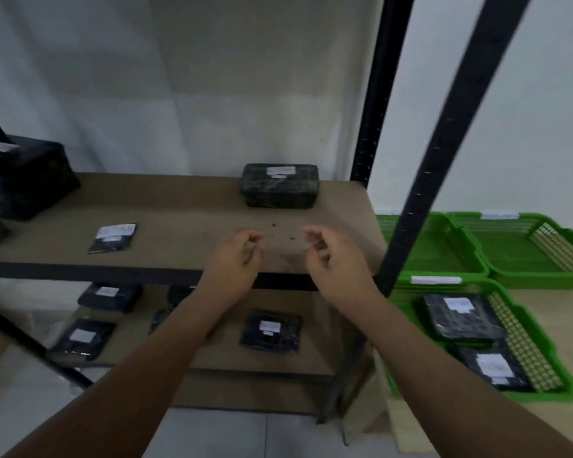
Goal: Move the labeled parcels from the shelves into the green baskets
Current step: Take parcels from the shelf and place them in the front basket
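Observation:
A black wrapped parcel [279, 185] with a white label sits at the back right of the brown shelf [179, 233]. My left hand [237, 256] and my right hand [331, 259] hover side by side over the shelf's front edge, a short way in front of that parcel, fingers loosely curled and holding nothing. A small flat labeled parcel [113, 238] lies further left on the same shelf. To the right, the near green basket [549, 371] holds two labeled black parcels [462, 319], one partly under the other.
Two more green baskets [523, 256] sit behind the near one on a light table. Large black parcels [27, 180] crowd the shelf's left end. The lower shelf carries several labeled parcels [271, 330]. A black rack upright [444, 153] stands between shelf and baskets.

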